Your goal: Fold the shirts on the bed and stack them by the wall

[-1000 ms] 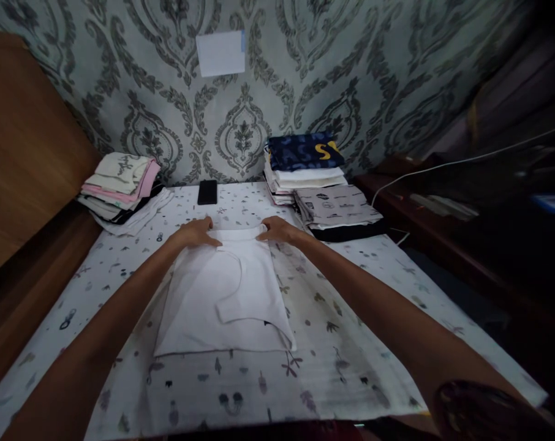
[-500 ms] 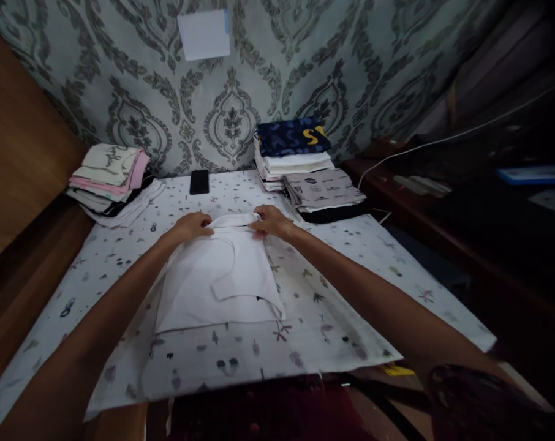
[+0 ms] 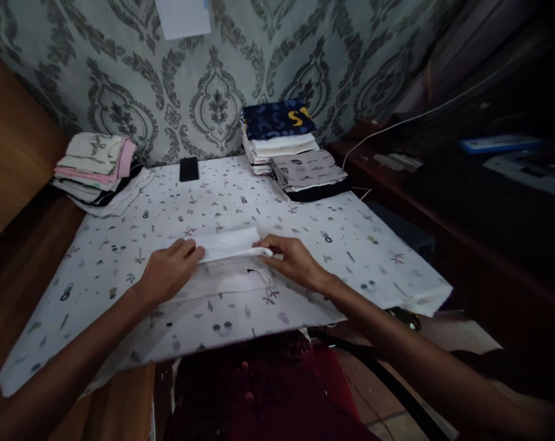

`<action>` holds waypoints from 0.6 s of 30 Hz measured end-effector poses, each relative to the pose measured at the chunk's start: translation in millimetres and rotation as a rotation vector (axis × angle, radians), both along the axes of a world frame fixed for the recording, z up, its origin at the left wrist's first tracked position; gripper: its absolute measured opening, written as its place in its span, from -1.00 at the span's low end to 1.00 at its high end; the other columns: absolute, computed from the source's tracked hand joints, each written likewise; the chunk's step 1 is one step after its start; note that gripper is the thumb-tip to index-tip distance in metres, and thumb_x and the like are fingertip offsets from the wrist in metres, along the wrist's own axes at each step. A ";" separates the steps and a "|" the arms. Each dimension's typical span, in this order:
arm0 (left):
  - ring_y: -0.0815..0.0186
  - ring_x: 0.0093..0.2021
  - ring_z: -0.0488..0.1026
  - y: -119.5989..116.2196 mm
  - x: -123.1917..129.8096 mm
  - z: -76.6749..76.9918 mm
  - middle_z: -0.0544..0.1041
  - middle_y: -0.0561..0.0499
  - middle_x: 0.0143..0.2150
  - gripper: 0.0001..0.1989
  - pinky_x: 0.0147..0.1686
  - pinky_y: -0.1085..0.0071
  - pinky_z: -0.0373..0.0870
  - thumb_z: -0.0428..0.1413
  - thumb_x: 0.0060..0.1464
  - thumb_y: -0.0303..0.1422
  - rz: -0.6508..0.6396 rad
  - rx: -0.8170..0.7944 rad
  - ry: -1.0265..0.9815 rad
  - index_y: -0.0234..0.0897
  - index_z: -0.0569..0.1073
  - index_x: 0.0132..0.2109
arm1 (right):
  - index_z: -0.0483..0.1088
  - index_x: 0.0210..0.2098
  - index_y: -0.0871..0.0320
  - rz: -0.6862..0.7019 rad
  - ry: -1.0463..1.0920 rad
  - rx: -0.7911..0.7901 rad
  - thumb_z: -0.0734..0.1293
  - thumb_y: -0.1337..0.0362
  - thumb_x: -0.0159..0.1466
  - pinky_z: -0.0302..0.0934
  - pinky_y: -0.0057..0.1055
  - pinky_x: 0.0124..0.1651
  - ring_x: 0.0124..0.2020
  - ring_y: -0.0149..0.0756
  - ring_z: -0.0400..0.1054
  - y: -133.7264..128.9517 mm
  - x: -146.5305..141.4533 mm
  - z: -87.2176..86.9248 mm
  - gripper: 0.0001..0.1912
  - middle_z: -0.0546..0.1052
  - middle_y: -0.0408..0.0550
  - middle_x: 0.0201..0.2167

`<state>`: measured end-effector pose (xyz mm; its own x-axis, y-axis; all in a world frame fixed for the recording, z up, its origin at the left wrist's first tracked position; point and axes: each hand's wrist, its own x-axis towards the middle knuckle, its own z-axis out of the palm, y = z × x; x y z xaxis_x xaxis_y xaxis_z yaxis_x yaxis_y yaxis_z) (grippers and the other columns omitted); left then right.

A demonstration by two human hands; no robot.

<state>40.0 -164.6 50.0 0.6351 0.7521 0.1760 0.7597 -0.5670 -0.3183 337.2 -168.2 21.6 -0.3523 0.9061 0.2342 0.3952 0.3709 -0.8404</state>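
A white T-shirt lies partly folded on the patterned cloth near the table's front. Its upper part is doubled over toward me, covering most of the neckline; a small dark mark shows on the lower layer. My left hand is closed on the left end of the folded edge. At the right end, my right hand pinches the same edge between thumb and fingers. The fingertips of my left hand are partly hidden by its knuckles.
A stack of folded clothes sits at the back left. Farther right stand a taller stack and a lower grey pile. A black phone lies by the wall. A white cable runs along the right side.
Both hands have drawn the shirt's far edge toward me, so the upper part now lies folded over the lower part. The camera view has shifted slightly too.
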 end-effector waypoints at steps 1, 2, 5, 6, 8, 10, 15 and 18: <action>0.24 -0.18 0.45 -9.4 -1.4 -4.5 0.52 -0.05 -0.21 -0.75 -0.52 0.42 0.19 -0.05 0.22 -0.60 -0.042 0.046 0.020 -0.22 0.45 -0.14 | 0.48 -0.20 0.12 0.005 -0.030 0.030 0.32 0.22 0.27 0.37 -0.27 -0.09 -0.15 -0.22 0.49 -10.4 0.4 -4.6 -0.85 0.60 -0.02 -0.17; 0.25 -0.21 0.44 -17.0 -2.7 -8.8 0.52 -0.03 -0.24 -0.73 -0.51 0.42 0.21 -0.04 0.21 -0.63 -0.082 0.083 0.038 -0.22 0.45 -0.13 | 0.48 -0.17 0.11 0.007 -0.055 0.054 0.31 0.24 0.29 0.38 -0.24 -0.05 -0.11 -0.20 0.49 -19.1 0.4 -9.4 -0.84 0.60 0.01 -0.12; 0.26 -0.24 0.42 -30.4 -5.9 -18.3 0.50 -0.02 -0.26 -0.70 -0.46 0.42 0.29 -0.04 0.19 -0.67 -0.153 0.116 0.077 -0.23 0.45 -0.09 | 0.47 -0.12 0.11 0.017 -0.113 0.119 0.26 0.31 0.32 0.39 -0.20 0.02 -0.04 -0.20 0.49 -36.4 0.2 -21.8 -0.81 0.59 0.04 -0.04; 0.25 -0.23 0.42 -32.7 -7.0 -20.2 0.50 -0.02 -0.26 -0.69 -0.44 0.42 0.31 -0.04 0.19 -0.67 -0.156 0.111 0.085 -0.23 0.44 -0.08 | 0.47 -0.11 0.11 0.023 -0.134 0.144 0.25 0.35 0.31 0.39 -0.19 0.04 -0.01 -0.20 0.48 -39.5 0.4 -24.8 -0.79 0.58 0.05 -0.02; 0.23 -0.21 0.42 -35.6 -9.4 -22.6 0.51 -0.04 -0.24 -0.67 -0.41 0.40 0.34 -0.05 0.18 -0.68 -0.152 0.101 0.096 -0.23 0.44 -0.06 | 0.46 -0.09 0.10 0.029 -0.190 0.189 0.25 0.43 0.28 0.39 -0.16 0.07 0.04 -0.20 0.46 -42.9 1.4 -29.0 -0.74 0.56 0.05 0.01; 0.21 -0.18 0.42 -38.0 -12.5 -23.9 0.51 -0.05 -0.22 -0.64 -0.38 0.38 0.36 -0.06 0.16 -0.69 -0.152 0.099 0.094 -0.24 0.43 -0.03 | 0.46 -0.07 0.10 0.030 -0.243 0.217 0.24 0.47 0.27 0.39 -0.12 0.08 0.06 -0.18 0.45 -43.8 2.9 -31.8 -0.69 0.55 0.06 0.03; 0.19 -0.18 0.43 -46.7 -23.8 -26.8 0.53 -0.07 -0.17 -0.63 -0.35 0.34 0.40 -0.07 0.15 -0.69 -0.165 0.077 0.057 -0.23 0.43 -0.03 | 0.45 -0.03 0.11 0.044 -0.278 0.233 0.21 0.47 0.29 0.39 -0.09 0.09 0.09 -0.16 0.42 -46.8 8.5 -35.4 -0.68 0.52 0.09 0.07; 0.20 -0.21 0.45 -51.9 -32.3 -26.1 0.53 -0.05 -0.20 -0.68 -0.33 0.32 0.43 -0.08 0.18 -0.65 -0.200 0.036 0.000 -0.22 0.45 -0.09 | 0.45 -0.02 0.10 0.080 -0.250 0.218 0.23 0.44 0.26 0.36 -0.09 0.12 0.12 -0.15 0.39 -51.6 13.1 -30.2 -0.66 0.46 0.10 0.15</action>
<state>7.8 -216.5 23.9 0.7710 0.6043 0.2010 0.6334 -0.6947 -0.3410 350.3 -219.8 -8.6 -0.4914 0.8113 0.3167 0.5415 0.5694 -0.6185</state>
